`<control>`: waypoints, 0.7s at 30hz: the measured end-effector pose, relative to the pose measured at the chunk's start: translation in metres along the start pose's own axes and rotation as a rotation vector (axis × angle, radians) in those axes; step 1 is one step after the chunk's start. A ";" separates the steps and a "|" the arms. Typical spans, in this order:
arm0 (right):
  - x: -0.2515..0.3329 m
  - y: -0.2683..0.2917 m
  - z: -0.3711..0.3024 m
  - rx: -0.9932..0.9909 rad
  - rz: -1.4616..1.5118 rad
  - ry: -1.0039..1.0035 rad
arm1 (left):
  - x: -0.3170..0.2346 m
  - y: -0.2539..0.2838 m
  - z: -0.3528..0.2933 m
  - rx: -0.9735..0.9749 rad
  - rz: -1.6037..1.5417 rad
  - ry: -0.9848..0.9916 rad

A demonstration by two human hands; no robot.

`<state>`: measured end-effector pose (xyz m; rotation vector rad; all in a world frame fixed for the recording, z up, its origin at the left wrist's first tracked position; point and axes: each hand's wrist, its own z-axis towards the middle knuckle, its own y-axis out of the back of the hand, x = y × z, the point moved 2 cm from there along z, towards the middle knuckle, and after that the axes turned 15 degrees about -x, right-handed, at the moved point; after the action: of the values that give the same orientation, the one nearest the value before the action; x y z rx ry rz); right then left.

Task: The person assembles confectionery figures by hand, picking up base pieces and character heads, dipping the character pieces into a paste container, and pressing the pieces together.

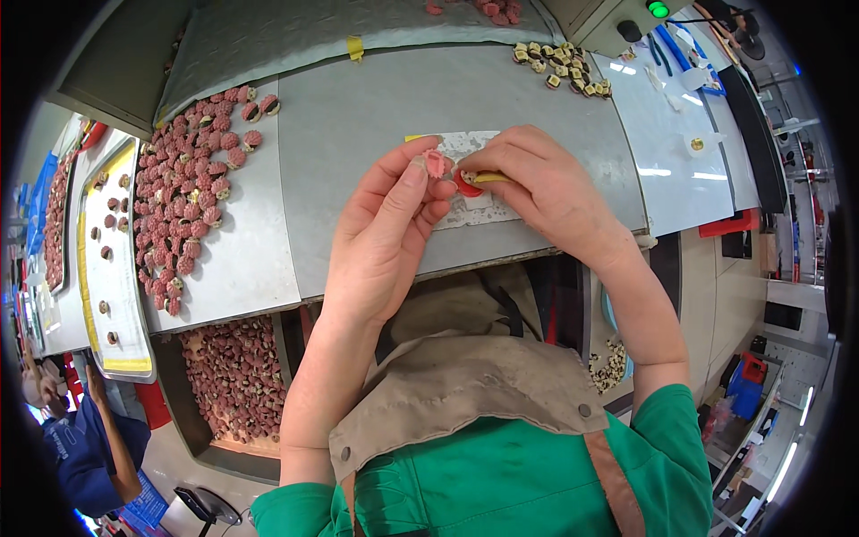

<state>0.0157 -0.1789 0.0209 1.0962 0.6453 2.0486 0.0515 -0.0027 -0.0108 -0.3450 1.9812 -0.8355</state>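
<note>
Pinched between the thumb and fingers of my left hand (380, 210) is a small pink ridged piece (435, 164), its hollow or flat side turned up. My right hand (546, 183) is closed on a thin yellow tool (489, 177), probably by its handle; the tool's tip is mostly hidden. Just below its fingers sits a small red round dish (467, 186), partly covered by my hand. Both hands are close together above a worn white board (479, 213) on the grey worktop (367, 103).
A heap of pink ridged pieces with dark and cream parts (183, 201) covers the worktop's left side. Small cream-and-black pieces (562, 67) lie at the back right. Below left is a bin of pink pieces (234, 380). A tray (116, 259) and a person in dark blue (94, 443) are farther left.
</note>
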 end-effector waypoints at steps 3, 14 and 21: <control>0.002 0.005 -0.003 -0.036 0.209 -0.222 | -0.001 -0.003 -0.002 -0.022 0.028 0.002; 0.014 -0.006 -0.004 -0.232 0.624 -0.350 | 0.001 -0.008 -0.003 0.012 0.137 -0.045; 0.021 -0.006 -0.010 -0.206 0.504 -0.331 | 0.011 -0.010 -0.009 -0.055 0.326 -0.448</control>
<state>0.0009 -0.1596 0.0218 1.5386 -0.0176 2.2003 0.0374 -0.0127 -0.0081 -0.2094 1.5848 -0.4489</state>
